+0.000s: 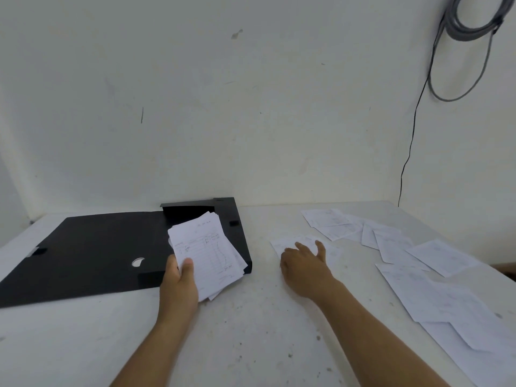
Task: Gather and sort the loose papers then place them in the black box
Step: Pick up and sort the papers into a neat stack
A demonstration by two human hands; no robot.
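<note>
My left hand (pixel 178 277) grips a stack of white papers (pixel 208 252), thumb on top, held over the front right corner of the black box (pixel 237 233). The box lies open on the table, its flat lid (pixel 92 252) spread to the left. My right hand (pixel 304 263) rests palm down with fingers spread on a single loose sheet (pixel 282 243) just right of the box. Several more loose papers (pixel 405 247) lie scattered across the right side of the table, some overlapping, down to the near right edge (pixel 446 300).
The white table (pixel 251 331) meets a white wall at the back. A coil of grey cable (pixel 469 20) hangs on the wall at the upper right, with a thin black wire (pixel 410 152) running down to the table's far right corner.
</note>
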